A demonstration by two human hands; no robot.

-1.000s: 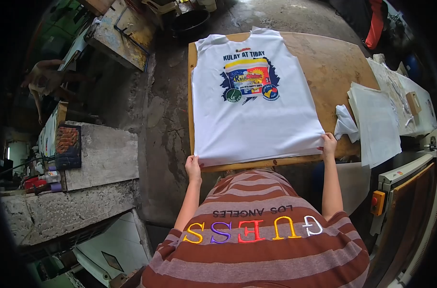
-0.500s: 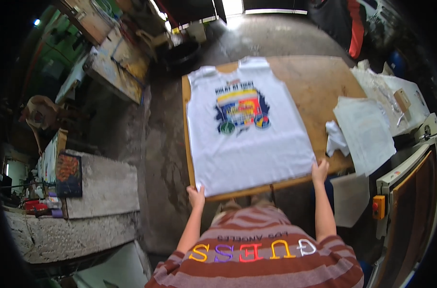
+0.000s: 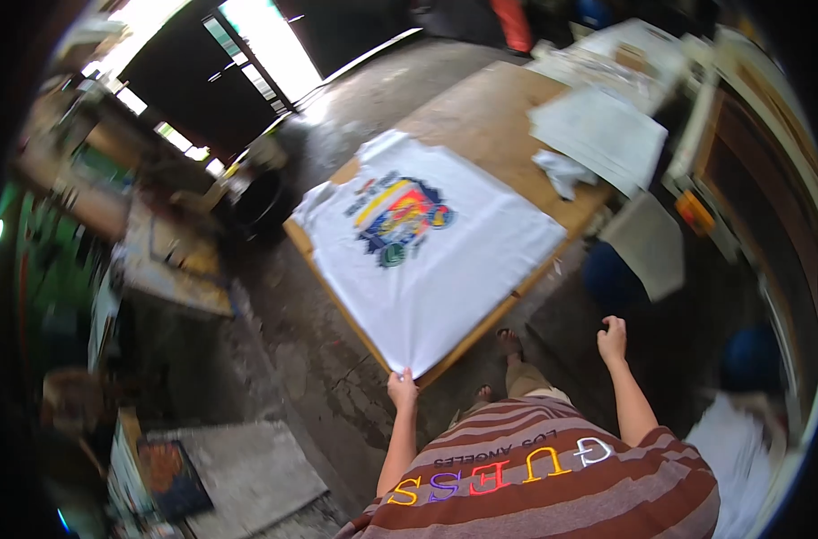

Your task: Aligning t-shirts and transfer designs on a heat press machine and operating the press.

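Right fingers (image 3: pixel 615 324) have left the white shirt panel (image 3: pixel 449 256); left fingers (image 3: pixel 404 379) keep their corner

Half a second ago both sets pinched the near edge; now the right fingers hang in the air, well apart from the panel, loosely curled with nothing visible in them. The left fingers are closed on its near corner, where creases fan out from the pinch. The panel spreads ahead of the left fingers, mostly flat on a brown surface (image 3: pixel 494 99), its colourful print (image 3: pixel 400 220) (blurred just now) toward the far end. Its other near corner lies loose, ahead and left of the right fingers. Beyond those fingers, a crumpled white cloth (image 3: pixel 563 172) touches some white sheets (image 3: pixel 598 130). An orange box (image 3: pixel 694 212) is ahead and to their right. Ahead and left of the left fingers sits a round black tub (image 3: pixel 258 205).
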